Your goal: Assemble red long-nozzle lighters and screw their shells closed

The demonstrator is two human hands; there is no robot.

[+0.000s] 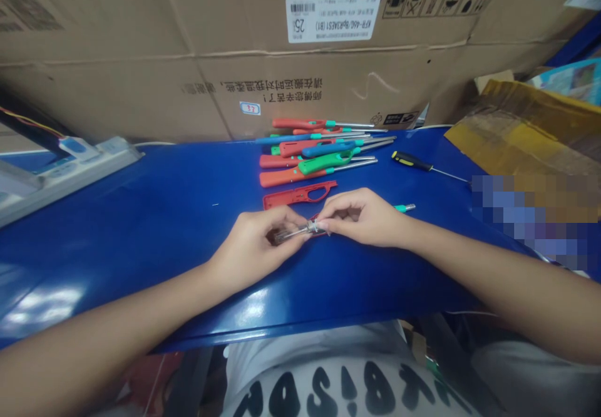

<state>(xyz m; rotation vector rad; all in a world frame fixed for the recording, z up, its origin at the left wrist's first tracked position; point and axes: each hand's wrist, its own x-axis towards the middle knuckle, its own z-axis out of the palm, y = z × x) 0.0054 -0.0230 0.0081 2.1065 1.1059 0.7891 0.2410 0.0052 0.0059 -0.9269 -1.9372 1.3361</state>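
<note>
My left hand is closed around a small clear lighter fuel tank, its body partly hidden by the fingers. The thumb and fingertips of my right hand pinch the tank's valve end. Below the fingertips shows a bit of red plastic shell, mostly covered. Just behind the hands lies an open red lighter half-shell with a trigger loop. A teal collar with a metal nozzle tip sticks out beyond my right wrist.
Several long-nozzle lighters, among them a green one, are piled toward the back. A black-and-yellow screwdriver lies to their right. A cardboard box walls the blue table's rear; a power strip sits left, yellow-taped packaging right.
</note>
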